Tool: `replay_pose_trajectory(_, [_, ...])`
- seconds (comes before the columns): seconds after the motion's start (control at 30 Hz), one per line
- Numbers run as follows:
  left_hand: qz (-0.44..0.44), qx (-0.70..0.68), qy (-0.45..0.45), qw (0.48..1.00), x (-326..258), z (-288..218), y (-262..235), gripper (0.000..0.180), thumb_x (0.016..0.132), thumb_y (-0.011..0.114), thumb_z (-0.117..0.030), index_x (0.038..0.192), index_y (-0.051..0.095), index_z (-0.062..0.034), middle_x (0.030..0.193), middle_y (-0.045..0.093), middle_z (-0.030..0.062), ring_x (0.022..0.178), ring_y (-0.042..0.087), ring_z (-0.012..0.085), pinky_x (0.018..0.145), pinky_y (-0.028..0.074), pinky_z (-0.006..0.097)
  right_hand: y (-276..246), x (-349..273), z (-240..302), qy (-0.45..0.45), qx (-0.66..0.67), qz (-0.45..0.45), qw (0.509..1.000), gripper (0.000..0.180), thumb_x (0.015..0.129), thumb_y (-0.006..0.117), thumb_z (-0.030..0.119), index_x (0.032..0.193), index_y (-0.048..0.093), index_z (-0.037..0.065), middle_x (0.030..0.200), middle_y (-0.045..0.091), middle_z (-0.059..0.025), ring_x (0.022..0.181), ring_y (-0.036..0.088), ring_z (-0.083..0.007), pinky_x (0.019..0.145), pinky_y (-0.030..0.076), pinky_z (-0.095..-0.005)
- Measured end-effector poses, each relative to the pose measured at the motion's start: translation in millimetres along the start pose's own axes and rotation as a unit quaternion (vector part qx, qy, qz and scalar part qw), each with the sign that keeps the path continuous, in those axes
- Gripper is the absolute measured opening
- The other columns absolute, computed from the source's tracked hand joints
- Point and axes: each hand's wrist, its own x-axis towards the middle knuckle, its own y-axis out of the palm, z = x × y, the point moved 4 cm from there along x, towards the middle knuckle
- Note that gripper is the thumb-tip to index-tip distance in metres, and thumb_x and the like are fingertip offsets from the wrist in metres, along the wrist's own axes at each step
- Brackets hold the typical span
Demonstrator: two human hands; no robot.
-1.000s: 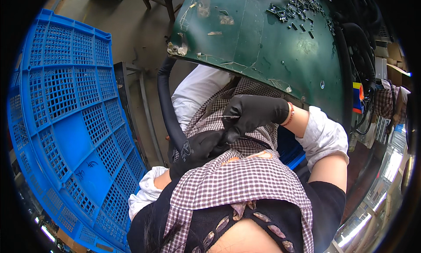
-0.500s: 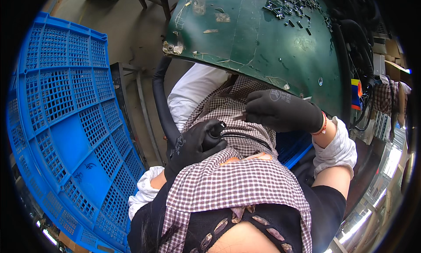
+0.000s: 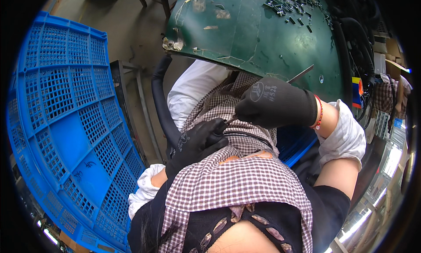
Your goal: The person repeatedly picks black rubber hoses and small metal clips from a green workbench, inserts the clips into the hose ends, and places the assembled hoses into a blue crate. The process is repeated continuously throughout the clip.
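Note:
My left hand (image 3: 199,141), in a black glove, is closed in front of the checked apron. Its fingers wrap a black rounded piece, mostly hidden now by the glove of the same colour. My right hand (image 3: 274,101), also gloved in black, is closed around a thin flat metal strip (image 3: 301,74), like a narrow blade. One end sticks out behind the fist toward the green table; the other shows between the two hands, its tip meeting the left fingers. A long black tube (image 3: 160,86) curves from beside the table corner down to my left hand; whether the hand grips it I cannot tell.
The green table (image 3: 237,38) lies ahead, with many small metal clips (image 3: 298,5) scattered at its far right. A tall blue plastic crate (image 3: 66,130) stands at my left, beside a metal frame (image 3: 127,99). Black tubes (image 3: 355,38) are piled past the table's right edge.
My right hand has come left and turned, so the metal strip's rear end now points up over the table and its tip reaches the left hand. The left fingers have closed further over the black piece.

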Motion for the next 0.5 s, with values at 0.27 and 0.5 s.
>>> replay_pose_trajectory(0.27, [0.019,-0.126,0.033,0.991,-7,11,9,0.063,0.083,0.07,0.005,0.141,0.045,-0.0038,0.118,0.058,0.0178,0.102,0.066,0.0229,0.086,0.056,0.031,24,17,8,-0.026,0.01,0.004,1.0,0.01,0.08,0.065,0.021,0.083,0.068,0.012,0.07,0.064,-0.0096,0.069,0.064,-0.0306,0.063,0.051,-0.0403])
replay_pose_trajectory(0.5, [0.053,-0.121,-0.002,0.991,-6,11,11,0.062,0.083,0.071,0.004,0.14,0.048,-0.0036,0.11,0.062,0.0154,0.097,0.065,0.0197,0.081,0.055,0.03,33,12,16,-0.01,-0.029,0.037,0.999,0.008,0.082,0.062,0.02,0.08,0.066,0.013,0.069,0.062,-0.0072,0.062,0.064,-0.0284,0.054,0.05,-0.0398])
